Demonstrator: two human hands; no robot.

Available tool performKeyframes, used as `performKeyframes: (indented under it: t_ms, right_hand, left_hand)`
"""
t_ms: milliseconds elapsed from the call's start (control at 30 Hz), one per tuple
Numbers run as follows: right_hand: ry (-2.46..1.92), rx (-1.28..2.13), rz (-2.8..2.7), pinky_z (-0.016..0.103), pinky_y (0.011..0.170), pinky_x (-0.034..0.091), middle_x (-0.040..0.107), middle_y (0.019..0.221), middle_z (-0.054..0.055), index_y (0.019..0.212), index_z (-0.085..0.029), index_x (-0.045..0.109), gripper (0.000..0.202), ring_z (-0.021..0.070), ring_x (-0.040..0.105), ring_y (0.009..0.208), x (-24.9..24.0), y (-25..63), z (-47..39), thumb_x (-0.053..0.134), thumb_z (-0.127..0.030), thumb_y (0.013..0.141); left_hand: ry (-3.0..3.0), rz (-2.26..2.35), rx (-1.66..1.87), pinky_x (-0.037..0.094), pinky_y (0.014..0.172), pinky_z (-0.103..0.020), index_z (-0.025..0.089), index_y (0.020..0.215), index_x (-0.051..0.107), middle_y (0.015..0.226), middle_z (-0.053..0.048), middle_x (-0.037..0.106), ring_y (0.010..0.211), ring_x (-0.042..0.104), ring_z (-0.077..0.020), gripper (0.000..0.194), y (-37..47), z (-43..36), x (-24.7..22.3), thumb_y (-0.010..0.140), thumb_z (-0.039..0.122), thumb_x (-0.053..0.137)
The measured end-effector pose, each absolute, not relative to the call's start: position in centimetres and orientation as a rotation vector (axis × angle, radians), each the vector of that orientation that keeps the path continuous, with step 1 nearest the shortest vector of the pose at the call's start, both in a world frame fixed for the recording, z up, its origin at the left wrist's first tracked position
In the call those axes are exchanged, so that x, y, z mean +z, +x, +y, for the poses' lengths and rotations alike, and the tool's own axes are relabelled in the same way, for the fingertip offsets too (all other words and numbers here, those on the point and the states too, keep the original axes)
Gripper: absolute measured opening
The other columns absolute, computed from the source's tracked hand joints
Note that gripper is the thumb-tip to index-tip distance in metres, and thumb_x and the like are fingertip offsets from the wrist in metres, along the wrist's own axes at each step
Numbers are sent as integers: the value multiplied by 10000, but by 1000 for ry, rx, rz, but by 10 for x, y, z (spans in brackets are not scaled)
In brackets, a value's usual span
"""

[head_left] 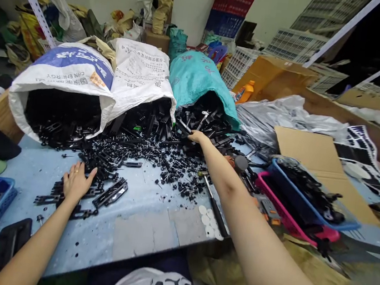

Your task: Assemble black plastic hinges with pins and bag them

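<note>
My left hand [77, 182] lies with fingers spread over black plastic parts [55, 193] on the light blue table. Beside it is a longer black slotted part [111, 193]. Stretched far forward, my right hand [196, 137] is at the mouth of a teal sack [200, 82]. Its fingers are closed around the end of a long black part with a pale edge [184, 126]; the grip is partly hidden. Loose black parts [208, 117] fill the sack's mouth. Between my hands spreads a heap of small black pieces and pins [148, 151].
Two white sacks, one with blue print [72, 62] and a plainer one [139, 70], spill black parts. A hammer [215, 205] lies near white discs [207, 220]. Blue [314, 198] and pink baskets [291, 220] stand right, another blue basket [8, 190] left. An orange bottle [245, 92] stands behind.
</note>
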State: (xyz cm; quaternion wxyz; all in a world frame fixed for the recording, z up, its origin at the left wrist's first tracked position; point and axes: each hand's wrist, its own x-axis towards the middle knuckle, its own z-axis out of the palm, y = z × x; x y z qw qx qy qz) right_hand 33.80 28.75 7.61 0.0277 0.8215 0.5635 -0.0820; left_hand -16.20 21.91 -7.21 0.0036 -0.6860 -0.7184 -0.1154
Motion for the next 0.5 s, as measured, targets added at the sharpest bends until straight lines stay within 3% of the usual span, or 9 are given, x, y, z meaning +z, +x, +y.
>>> performKeyframes:
  t_ms: [133,267,400,500]
  right_hand:
    - [2457,-286,1791,370,866,422,567,1130,128,1246,-81,489,445,192,558,965,66,285,242,508,-326,875]
    - [2412,-96,2033,430,916,380,439,1306,194,1429,-128,259,570,276,455,1150,49,234,167,400,-250,889]
    - [2065,-149,2407,299,955,375,492,1285,69,1297,-243,481,461,181,463,1146,4,210,63,508,-298,840]
    - [2104,29,2600,367,972,364,523,1239,82,1225,-229,544,387,206,480,1119,-40,213,2,488,-275,845]
  left_hand:
    - [-2157,-2272,-403,199,1065,-487,64,1357,387,1426,-147,349,1338,259,-282,766,-163,220,-72,856,611,195]
    - [-2171,-2303,-450,189,1073,-485,63,1358,388,1426,-156,344,1343,253,-288,789,-163,220,-70,846,634,205]
    - [-2180,-2310,-501,180,1078,-485,62,1358,390,1423,-165,346,1343,252,-298,808,-163,219,-69,837,651,207]
    - [-2187,-2321,-498,177,1080,-486,63,1363,382,1428,-154,342,1343,251,-296,818,-164,219,-68,833,661,202]
